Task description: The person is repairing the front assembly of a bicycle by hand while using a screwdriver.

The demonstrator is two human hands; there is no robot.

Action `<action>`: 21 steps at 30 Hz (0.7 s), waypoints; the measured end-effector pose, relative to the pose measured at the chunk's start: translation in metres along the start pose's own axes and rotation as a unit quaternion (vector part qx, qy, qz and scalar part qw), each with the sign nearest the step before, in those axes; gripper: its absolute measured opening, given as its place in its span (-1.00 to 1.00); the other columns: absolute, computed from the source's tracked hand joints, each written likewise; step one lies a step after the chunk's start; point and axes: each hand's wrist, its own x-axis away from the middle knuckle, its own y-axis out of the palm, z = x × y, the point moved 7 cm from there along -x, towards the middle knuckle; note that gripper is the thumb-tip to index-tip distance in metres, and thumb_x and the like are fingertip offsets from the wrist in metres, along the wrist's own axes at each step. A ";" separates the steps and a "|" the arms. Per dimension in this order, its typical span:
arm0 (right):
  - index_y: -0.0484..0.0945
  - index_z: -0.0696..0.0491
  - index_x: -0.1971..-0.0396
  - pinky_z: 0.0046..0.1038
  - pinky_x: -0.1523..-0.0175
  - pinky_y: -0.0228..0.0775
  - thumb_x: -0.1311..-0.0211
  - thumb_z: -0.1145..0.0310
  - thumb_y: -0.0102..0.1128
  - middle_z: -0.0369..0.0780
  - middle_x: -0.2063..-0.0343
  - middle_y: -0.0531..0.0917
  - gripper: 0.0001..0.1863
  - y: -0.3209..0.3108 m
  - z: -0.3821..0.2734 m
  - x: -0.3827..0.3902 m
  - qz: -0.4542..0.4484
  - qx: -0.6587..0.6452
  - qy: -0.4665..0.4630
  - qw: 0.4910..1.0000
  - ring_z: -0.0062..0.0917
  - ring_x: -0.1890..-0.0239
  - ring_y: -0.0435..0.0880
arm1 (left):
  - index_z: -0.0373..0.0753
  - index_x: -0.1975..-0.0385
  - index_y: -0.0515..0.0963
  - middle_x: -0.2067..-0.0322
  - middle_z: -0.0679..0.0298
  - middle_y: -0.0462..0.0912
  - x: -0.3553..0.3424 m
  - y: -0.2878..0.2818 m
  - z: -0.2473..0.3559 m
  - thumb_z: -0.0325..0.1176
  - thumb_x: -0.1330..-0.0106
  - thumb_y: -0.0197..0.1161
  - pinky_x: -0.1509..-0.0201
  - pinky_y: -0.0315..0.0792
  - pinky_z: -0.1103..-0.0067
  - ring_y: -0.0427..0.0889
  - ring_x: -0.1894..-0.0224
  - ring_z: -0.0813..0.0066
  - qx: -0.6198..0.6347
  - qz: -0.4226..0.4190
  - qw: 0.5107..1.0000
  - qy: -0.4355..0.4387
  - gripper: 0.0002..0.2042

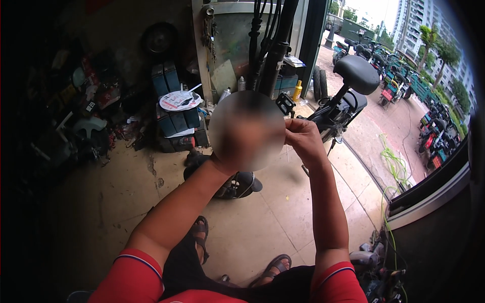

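Both my arms reach forward to a round blurred patch in the middle of the view. My left hand (236, 144) lies mostly inside that patch, so its fingers and anything in them are hidden. At the patch's right edge, my right hand (306, 139) has its thumb and fingertips pressed together in a pinch. Whatever they hold, if anything, is lost in the blur. Just beyond the hands rises a dark upright tube (275, 63) with several black cables (256, 35) beside it. Below my left wrist is a black rounded vehicle part (237, 186).
A black saddle (356, 74) and a pedal (286, 104) are at the right. Stacked batteries (174, 121) carry a round paper fan (180, 100) at the left. A yellow bottle (297, 90) stands near tyres (320, 83). A green hose (395, 159) crosses the doorway; scooters (394, 86) are parked outside.
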 end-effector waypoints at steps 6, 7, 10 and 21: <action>0.71 0.24 0.20 -0.64 0.21 0.58 -0.42 0.32 0.35 -0.27 0.39 0.76 -0.76 -0.004 0.001 0.002 -0.007 0.033 -0.019 0.999 -0.68 0.35 0.72 | -0.21 0.27 0.72 0.32 0.27 0.66 -0.002 0.000 0.007 -0.52 -0.12 0.47 0.43 0.56 0.45 0.72 0.44 0.24 -0.026 0.035 0.999 0.002 -0.82; 0.71 0.24 0.19 -0.63 0.21 0.58 -0.43 0.32 0.33 -0.27 0.39 0.76 -0.76 -0.004 0.000 0.003 -0.004 0.038 -0.028 0.999 -0.68 0.35 0.71 | -0.22 0.28 0.72 0.30 0.28 0.66 -0.001 -0.001 0.005 -0.52 -0.11 0.48 0.44 0.56 0.44 0.71 0.45 0.23 -0.039 0.052 0.998 -0.007 -0.82; 0.69 0.23 0.19 -0.62 0.20 0.58 -0.42 0.31 0.34 -0.27 0.40 0.76 -0.75 -0.016 -0.012 0.008 0.032 0.086 -0.015 0.996 -0.69 0.37 0.70 | -0.23 0.28 0.71 0.24 0.27 0.65 0.008 -0.002 -0.010 -0.54 -0.11 0.47 0.42 0.56 0.43 0.71 0.44 0.22 -0.028 0.063 0.998 -0.014 -0.82; 0.70 0.19 0.11 -0.53 0.16 0.62 -0.23 0.53 0.41 -0.13 0.18 0.78 -0.76 -0.047 -0.035 0.023 0.135 0.342 -0.134 0.920 -0.49 0.22 0.80 | -0.26 -0.14 0.47 -0.04 0.19 0.54 0.035 0.006 -0.045 -0.67 -0.25 0.37 0.30 0.55 0.61 0.66 0.30 0.53 0.158 0.061 0.970 -0.177 -0.55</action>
